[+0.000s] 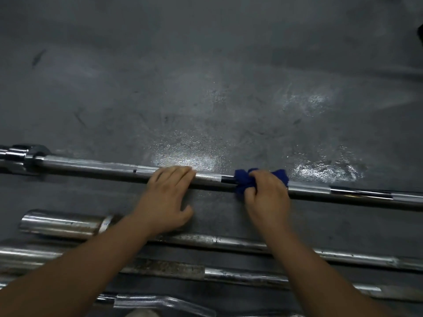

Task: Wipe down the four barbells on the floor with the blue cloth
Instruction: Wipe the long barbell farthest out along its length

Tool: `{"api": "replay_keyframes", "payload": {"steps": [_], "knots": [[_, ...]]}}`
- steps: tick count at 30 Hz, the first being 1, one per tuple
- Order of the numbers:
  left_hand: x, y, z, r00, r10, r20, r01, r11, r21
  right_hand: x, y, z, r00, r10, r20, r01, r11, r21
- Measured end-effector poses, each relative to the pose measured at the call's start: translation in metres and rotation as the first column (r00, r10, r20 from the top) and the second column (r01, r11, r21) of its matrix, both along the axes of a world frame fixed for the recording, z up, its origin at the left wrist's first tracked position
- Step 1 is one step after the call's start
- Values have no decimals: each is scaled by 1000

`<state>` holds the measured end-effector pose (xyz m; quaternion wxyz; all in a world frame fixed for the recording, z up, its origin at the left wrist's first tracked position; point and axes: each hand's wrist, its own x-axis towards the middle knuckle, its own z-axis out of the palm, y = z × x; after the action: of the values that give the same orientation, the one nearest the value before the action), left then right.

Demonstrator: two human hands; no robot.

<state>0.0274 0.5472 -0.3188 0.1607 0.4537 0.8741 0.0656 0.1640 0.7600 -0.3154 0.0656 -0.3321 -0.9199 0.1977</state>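
Blue crumpled cloth point(242, 180) bunched over the shaft of the long chrome steel barbell point(91, 164), clenched in the right hand point(266, 195), fingers curled round cloth and shaft together. Left hand point(167, 195) laid on the same shaft just left of the cloth, fingers straight and together across the top, thumb spread on the near side, gripping nothing; seemingly steadying against roll. A short bare stretch of shaft between the two hands.

Long axis of this barbell running left to right, square to both forearms; collar and sleeve at the left edge, right end out of frame. By judgement, wiping at mid-shaft, with the coming stroke along that axis. Right hand the one to travel: open shaft to its right, the left hand soon in the way to its left.

Nearer than this barbell, under the forearms and roughly parallel to it: thick-sleeved chrome barbell point(61, 223), rust-flecked steel barbell point(240, 274) and, nearest, bent chrome bar point(146, 303), partly cut off. Wiped or not, impossible to tell.

Beyond this barbell, dark grey rubber floor point(206, 65) with glossy patches point(187, 156); wet or merely reflecting, cannot tell.
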Motion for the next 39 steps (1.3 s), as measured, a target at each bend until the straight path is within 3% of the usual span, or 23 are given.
{"api": "replay_keyframes", "payload": {"steps": [5, 8, 10, 12, 16, 18, 20, 23, 27, 30, 34, 36, 39], "knots": [[-4, -3, -4, 998, 62, -13, -61, 997, 45, -35, -58, -11, 998, 54, -24, -54, 998, 23], [3, -18, -5, 999, 51, 15, -51, 998, 21, -50, -107, -10, 956, 291, 23, -291, 957, -3], [7, -25, 0, 999, 44, 24, -44, 999, 1, -38, -93, -10, 917, 397, 46, -397, 918, -1], [9, -29, 3, 999, 41, 24, -41, 999, -17, -8, -58, -13, 934, 347, 86, -350, 937, 23], [10, -26, 6, 995, 94, 19, -94, 996, 1, 25, -42, -15, 991, 27, 130, -43, 992, 120], [15, -21, 6, 995, 99, 32, -98, 995, -7, 9, -78, -20, 990, 75, 121, -88, 990, 111], [21, -19, 2, 999, 47, 20, -46, 999, -12, 0, -100, -22, 967, 242, 84, -248, 966, 70], [23, -28, -4, 1000, -19, -4, 19, 999, -28, 20, -62, -19, 929, 357, 99, -365, 929, 69], [21, -30, -5, 999, -38, 13, 39, 998, -59, 80, 9, -18, 990, 14, 139, -32, 992, 125], [27, -27, -9, 1000, -22, 10, 23, 996, -89, 61, -9, -16, 983, -131, 130, 118, 987, 105], [24, -27, -17, 1000, -17, -16, 16, 996, -90, -15, -98, -11, 971, 231, 63, -234, 971, 48], [19, -26, -19, 1000, -6, -18, 5, 997, -79, -32, -111, -15, 963, 259, 74, -259, 966, -17], [15, -19, -19, 1000, 14, -13, -15, 997, -80, -17, -71, -21, 911, 394, 123, -402, 915, 42]]}}
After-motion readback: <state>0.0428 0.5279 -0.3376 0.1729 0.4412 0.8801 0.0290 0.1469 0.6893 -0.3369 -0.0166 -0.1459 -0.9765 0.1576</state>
